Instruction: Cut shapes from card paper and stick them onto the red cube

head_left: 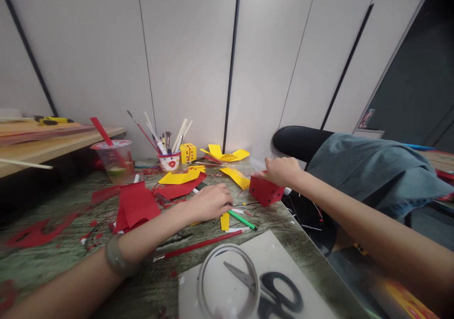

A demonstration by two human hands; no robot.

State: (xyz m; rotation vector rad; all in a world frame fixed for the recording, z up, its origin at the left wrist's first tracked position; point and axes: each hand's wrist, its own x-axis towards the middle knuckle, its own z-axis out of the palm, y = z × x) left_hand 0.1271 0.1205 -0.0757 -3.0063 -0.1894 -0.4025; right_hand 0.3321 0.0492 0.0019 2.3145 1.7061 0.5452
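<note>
My right hand is closed on the top of a red paper die with dark dots, at the table's right edge. Over the middle of the table, my left hand reaches down with its fingers curled together; whatever they hold is hidden. A green pen sticks out from under that hand, beside a small yellow paper strip. Just in front lies a red pencil. Behind the left hand are folded yellow paper and red paper.
Scissors and a tape roll lie on a white board. A decorated brush cup, a yellow die and a drink cup stand behind. Red paper covers the left. A person's grey garment is at right.
</note>
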